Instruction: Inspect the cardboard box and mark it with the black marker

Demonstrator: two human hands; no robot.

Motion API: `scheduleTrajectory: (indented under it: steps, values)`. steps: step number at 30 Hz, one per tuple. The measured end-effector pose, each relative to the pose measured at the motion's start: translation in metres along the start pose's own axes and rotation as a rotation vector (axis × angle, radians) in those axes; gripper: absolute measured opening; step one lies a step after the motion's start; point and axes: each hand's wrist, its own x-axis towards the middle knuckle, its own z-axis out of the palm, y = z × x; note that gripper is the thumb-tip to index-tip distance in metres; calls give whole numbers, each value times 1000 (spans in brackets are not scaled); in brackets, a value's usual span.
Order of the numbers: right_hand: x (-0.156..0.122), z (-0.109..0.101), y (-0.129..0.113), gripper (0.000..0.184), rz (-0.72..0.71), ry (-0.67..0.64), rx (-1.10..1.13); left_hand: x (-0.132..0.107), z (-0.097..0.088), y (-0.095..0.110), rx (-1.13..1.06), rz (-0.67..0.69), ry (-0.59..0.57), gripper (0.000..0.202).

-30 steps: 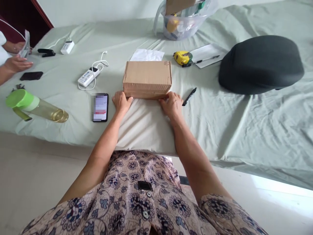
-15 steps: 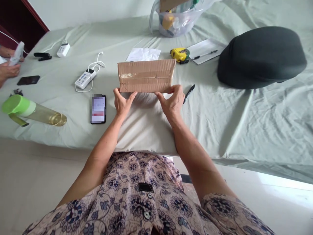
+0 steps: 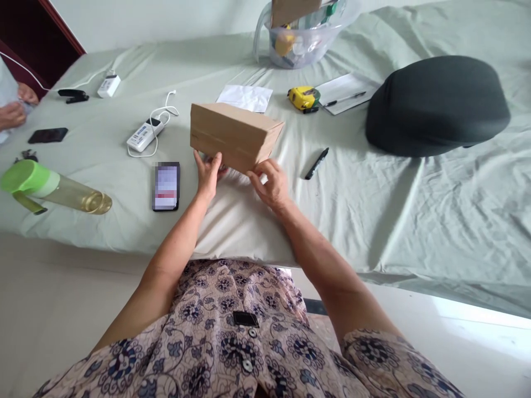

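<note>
A brown cardboard box (image 3: 228, 135) is held tilted above the green cloth in the middle of the view, its long side towards me and one end turned to the right. My left hand (image 3: 207, 174) grips its lower left edge, thumb in front and the other fingers partly hidden beneath. At the lower right corner, my right hand (image 3: 269, 182) pinches the edge between thumb and fingers. A black marker (image 3: 317, 163) lies to the right of my right hand. Left of my left hand is a phone (image 3: 166, 187) with a lit, partly blurred screen.
Behind the box lie white paper (image 3: 245, 98), a yellow tape measure (image 3: 303, 97) and a notepad (image 3: 348, 91) with pens. A clear basket (image 3: 298, 50) stands farther back; a black cap (image 3: 440, 105) is right. Leftward are a charger (image 3: 143, 135), a bottle (image 3: 62, 190) and another person's hands (image 3: 14, 113).
The box has been turned, so a smooth long side and its right end show instead of the taped face. My right hand has shifted left and down, away from the marker.
</note>
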Motion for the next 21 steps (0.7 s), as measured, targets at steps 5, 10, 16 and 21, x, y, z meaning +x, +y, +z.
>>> scheduleTrajectory:
  steps: [5, 10, 16, 21]
  values:
    - [-3, 12, -1, 45, 12, -64, -1, -14, 14, -1, -156, -113, -97, 81]
    - [2, -12, 4, 71, 78, 246, -126, -13, 14, -5, -160, -183, -68, 85]
    - [9, -24, -8, 78, 11, 115, -236, -14, 13, -11, -176, -183, -124, 88]
    - [4, -16, -8, 53, 28, 81, -247, -17, 17, -10, -166, -180, -104, 104]
